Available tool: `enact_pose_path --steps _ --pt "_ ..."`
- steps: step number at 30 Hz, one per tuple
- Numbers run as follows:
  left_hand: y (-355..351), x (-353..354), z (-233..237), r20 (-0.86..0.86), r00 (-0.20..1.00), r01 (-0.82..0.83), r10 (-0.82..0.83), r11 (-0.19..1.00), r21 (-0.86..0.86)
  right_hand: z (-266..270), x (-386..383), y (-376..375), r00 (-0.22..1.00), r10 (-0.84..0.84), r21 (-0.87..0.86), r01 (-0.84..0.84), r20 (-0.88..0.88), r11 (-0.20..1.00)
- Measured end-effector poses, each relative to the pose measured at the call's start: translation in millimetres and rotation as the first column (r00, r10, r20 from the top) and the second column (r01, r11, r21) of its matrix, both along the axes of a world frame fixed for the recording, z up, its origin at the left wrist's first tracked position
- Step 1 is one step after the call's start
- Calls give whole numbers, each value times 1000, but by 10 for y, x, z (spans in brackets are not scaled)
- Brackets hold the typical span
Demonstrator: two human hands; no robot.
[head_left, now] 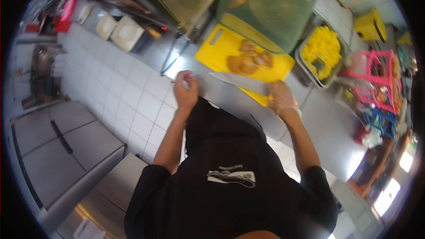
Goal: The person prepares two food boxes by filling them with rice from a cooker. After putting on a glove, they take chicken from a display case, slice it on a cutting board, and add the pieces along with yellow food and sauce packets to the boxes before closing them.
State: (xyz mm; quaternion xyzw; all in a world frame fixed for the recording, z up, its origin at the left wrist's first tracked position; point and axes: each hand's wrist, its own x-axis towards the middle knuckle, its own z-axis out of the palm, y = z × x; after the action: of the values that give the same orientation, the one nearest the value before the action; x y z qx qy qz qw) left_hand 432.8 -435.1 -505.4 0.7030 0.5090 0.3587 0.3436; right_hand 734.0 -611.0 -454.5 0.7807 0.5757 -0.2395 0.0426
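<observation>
My right hand (284, 98), in a clear plastic glove, is wrapped around the handle of a large kitchen knife (241, 81). The blade points left and lies along the near edge of a yellow cutting board (212, 56). On the board are several pieces of browned cooked meat (249, 60), some cut into chunks. My left hand (185, 90) is off the board to the left, by the counter's front edge. Its fingers are curled in, and I see nothing held in them.
A greenish see-through cover (270, 11) overhangs the board's far side. Right of the board stands a metal pan (325, 84) of yellow food pieces (322, 52). Pink baskets (376, 79) sit further right. White containers (127, 33) and a bent metal rod (170, 57) are left.
</observation>
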Motion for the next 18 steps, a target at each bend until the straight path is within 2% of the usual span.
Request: enact_pose_path --steps 1,2,4,6,10,13,16,18 --pt "9 11 0 17 1000 -5 4 999 34 -175 43 -85 999 -24 25 23 37 999" --pt "16 41 16 23 1000 -16 14 997 70 -373 82 -224 999 -41 211 38 12 977" --pt "44 106 122 40 999 5 -7 999 48 -545 98 -302 1000 -29 275 27 3 961" --pt "99 152 199 83 995 50 -57 995 85 -355 -3 -206 995 -101 100 100 5 990" --pt "131 282 528 83 993 79 -88 991 110 -74 -89 -244 996 -85 83 87 -33 993" --pt "124 364 668 94 988 110 -122 985 131 107 -156 -282 998 -24 -8 24 -66 1000" --pt "150 469 830 110 975 170 -191 969 180 194 -181 -217 995 -31 -75 24 -97 997" --pt "192 575 968 72 951 269 -300 919 288 222 -172 -152 994 -15 -90 5 -106 996"
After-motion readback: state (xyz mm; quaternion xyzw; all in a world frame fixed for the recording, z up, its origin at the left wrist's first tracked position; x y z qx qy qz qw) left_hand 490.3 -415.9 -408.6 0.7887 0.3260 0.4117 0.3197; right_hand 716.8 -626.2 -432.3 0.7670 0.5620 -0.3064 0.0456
